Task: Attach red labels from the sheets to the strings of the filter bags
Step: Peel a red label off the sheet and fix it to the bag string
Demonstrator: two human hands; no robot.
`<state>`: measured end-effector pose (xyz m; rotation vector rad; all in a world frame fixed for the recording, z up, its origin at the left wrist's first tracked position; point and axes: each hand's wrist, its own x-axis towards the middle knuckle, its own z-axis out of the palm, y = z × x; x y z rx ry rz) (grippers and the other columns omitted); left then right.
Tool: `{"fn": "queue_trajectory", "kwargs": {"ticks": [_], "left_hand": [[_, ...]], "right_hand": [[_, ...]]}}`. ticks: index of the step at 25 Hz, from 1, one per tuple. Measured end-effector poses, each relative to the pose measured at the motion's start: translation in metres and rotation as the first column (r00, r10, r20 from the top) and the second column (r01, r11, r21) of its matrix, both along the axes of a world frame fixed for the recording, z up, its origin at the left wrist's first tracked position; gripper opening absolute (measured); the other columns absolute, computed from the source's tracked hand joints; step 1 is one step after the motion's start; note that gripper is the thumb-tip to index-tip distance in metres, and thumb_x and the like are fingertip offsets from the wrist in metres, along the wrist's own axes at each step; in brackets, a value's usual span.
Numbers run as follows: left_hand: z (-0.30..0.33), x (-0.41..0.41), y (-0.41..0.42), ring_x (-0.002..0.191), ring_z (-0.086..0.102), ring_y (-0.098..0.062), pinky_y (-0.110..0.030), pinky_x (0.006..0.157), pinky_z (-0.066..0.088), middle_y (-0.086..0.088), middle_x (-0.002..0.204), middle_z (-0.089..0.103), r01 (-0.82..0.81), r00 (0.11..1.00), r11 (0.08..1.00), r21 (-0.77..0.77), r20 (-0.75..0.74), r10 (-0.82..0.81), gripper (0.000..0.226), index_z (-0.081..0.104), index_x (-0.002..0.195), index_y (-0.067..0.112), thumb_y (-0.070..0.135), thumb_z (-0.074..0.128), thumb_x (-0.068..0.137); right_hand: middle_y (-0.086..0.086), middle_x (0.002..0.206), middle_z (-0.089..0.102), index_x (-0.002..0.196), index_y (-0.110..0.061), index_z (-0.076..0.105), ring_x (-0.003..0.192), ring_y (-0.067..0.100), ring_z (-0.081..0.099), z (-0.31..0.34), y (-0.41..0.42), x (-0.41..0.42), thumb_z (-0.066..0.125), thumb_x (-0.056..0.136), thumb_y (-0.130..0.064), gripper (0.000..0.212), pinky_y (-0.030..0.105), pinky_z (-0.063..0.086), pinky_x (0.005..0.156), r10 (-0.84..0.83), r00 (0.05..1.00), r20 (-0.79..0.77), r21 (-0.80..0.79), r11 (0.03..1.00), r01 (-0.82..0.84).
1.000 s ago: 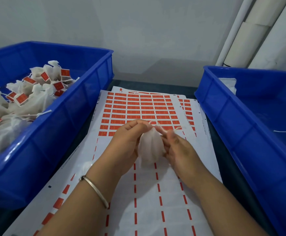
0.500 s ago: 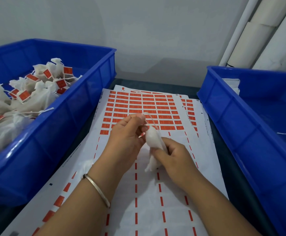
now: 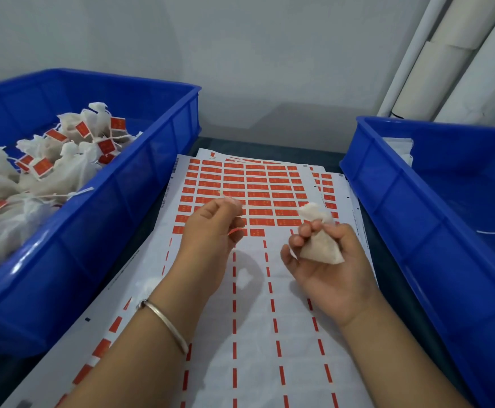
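Head view. I hold one filter bag [image 3: 321,245] in my right hand [image 3: 328,269], fingers [image 3: 305,231] curled round its body, above the label sheet [image 3: 249,319] at centre right. The bag looks light, soft and crushable; I judge the body the safe place to hold, with light pressure so the mesh does not deform. My left hand [image 3: 211,231] pinches the string [image 3: 247,206], which runs pale and thin toward the bag over the red rows. The string looks limp and slippery; I would take it close to its free end, between thumb and forefinger, leaving a short length exposed for the label. A small red piece shows at the left fingertips; I cannot tell whether it is a peeled label.

Count: one bag in hand. The left bin [image 3: 140,184] holds a heap of labelled bags [image 3: 64,172]; too many overlap to count, and about eight red tags show. The right bin [image 3: 417,178] shows loose strings at its right edge and a white item at its far corner. At least two sheets lie stacked on the bench [image 3: 340,160]. The red labels [image 3: 258,189] fill roughly nine rows at the far end; the near rows are stripped.
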<state>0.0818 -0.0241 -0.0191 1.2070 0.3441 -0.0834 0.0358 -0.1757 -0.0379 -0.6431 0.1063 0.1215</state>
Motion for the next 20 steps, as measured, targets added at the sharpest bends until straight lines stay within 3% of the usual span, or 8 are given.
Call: {"fn": "queue_trajectory", "kwargs": {"ticks": [1, 4, 5, 7, 10, 13, 16, 20], "left_hand": [[-0.003, -0.003, -0.002, 0.075, 0.068, -0.013, -0.020, 0.059, 0.051, 0.010, 0.068, 0.068, 0.044, 0.994, 0.983, 0.180, 0.087, -0.060, 0.014, 0.066, 0.073, 0.021, 0.020, 0.064, 0.087], [-0.007, -0.015, -0.005, 0.070, 0.062, 0.000, -0.007, 0.051, 0.045, 0.018, 0.068, 0.064, 0.159, 0.903, 0.830, 0.535, 0.260, -0.341, 0.019, 0.065, 0.068, 0.026, 0.016, 0.066, 0.085], [-0.008, -0.018, -0.006, 0.072, 0.060, 0.003, -0.006, 0.052, 0.044, 0.021, 0.070, 0.064, 0.198, 0.856, 0.777, 0.598, 0.281, -0.434, 0.021, 0.064, 0.067, 0.028, 0.016, 0.066, 0.084], [-0.008, -0.022, -0.007, 0.079, 0.057, 0.008, -0.003, 0.055, 0.043, 0.030, 0.073, 0.062, 0.239, 0.762, 0.670, 0.703, 0.292, -0.578, 0.025, 0.062, 0.067, 0.037, 0.018, 0.067, 0.083], [-0.008, -0.024, -0.008, 0.088, 0.052, 0.011, -0.001, 0.066, 0.042, 0.039, 0.081, 0.057, 0.220, 0.682, 0.603, 0.767, 0.321, -0.657, 0.027, 0.060, 0.068, 0.046, 0.025, 0.068, 0.083], [-0.010, -0.022, -0.006, 0.099, 0.044, 0.015, 0.003, 0.071, 0.039, 0.035, 0.096, 0.051, 0.167, 0.708, 0.644, 0.746, 0.364, -0.605, 0.021, 0.062, 0.069, 0.047, 0.031, 0.070, 0.080], [-0.009, -0.020, -0.005, 0.103, 0.038, 0.023, 0.002, 0.064, 0.039, 0.041, 0.101, 0.047, 0.175, 0.728, 0.667, 0.724, 0.360, -0.583, 0.019, 0.063, 0.069, 0.047, 0.033, 0.069, 0.081], [-0.010, -0.020, -0.006, 0.098, 0.052, 0.011, -0.004, 0.069, 0.046, 0.031, 0.098, 0.059, 0.251, 0.692, 0.713, 0.654, 0.394, -0.605, 0.021, 0.065, 0.075, 0.043, 0.026, 0.062, 0.087]], "right_hand": [[0.004, 0.074, 0.064, 0.074, -0.014, 0.070, 0.063, 0.014, 0.061, -0.001, -0.003, 0.002, 0.068, 0.072, -0.020, 0.006, 0.034, 0.055, 0.065, -0.029, 1.000, -0.010, 0.069, 0.997, 0.030], [0.007, 0.094, 0.071, 0.099, -0.013, 0.069, 0.065, 0.014, 0.064, -0.002, -0.011, 0.006, 0.079, 0.066, -0.019, 0.035, 0.031, 0.055, 0.063, -0.151, 0.988, -0.042, 0.123, 0.980, 0.155], [0.005, 0.100, 0.072, 0.102, -0.016, 0.070, 0.067, 0.014, 0.066, -0.002, -0.012, 0.006, 0.078, 0.067, -0.020, 0.036, 0.029, 0.055, 0.063, -0.180, 0.983, -0.044, 0.048, 0.982, 0.182], [-0.002, 0.106, 0.072, 0.097, -0.027, 0.075, 0.081, 0.016, 0.068, -0.007, -0.012, 0.005, 0.070, 0.076, -0.023, 0.022, 0.029, 0.056, 0.070, -0.191, 0.981, -0.023, -0.261, 0.949, 0.178], [-0.016, 0.101, 0.070, 0.091, -0.040, 0.074, 0.101, 0.017, 0.061, -0.011, -0.003, 0.002, 0.058, 0.092, -0.025, 0.022, 0.033, 0.054, 0.084, -0.195, 0.979, 0.065, -0.730, 0.659, 0.179], [-0.018, 0.080, 0.068, 0.085, -0.033, 0.071, 0.085, 0.010, 0.064, -0.009, 0.004, -0.003, 0.056, 0.092, -0.033, 0.016, 0.014, 0.051, 0.058, -0.134, 0.980, 0.145, -0.881, 0.433, 0.189], [-0.012, 0.073, 0.068, 0.080, -0.027, 0.070, 0.079, 0.004, 0.064, -0.006, 0.006, -0.007, 0.054, 0.093, -0.028, 0.021, 0.006, 0.047, 0.058, 0.021, 0.982, 0.187, -0.911, 0.377, 0.165], [-0.007, 0.076, 0.069, 0.080, -0.018, 0.072, 0.083, 0.006, 0.063, -0.001, 0.003, -0.009, 0.051, 0.096, -0.016, 0.027, 0.007, 0.049, 0.066, 0.208, 0.967, 0.148, -0.928, 0.366, 0.064]]}}
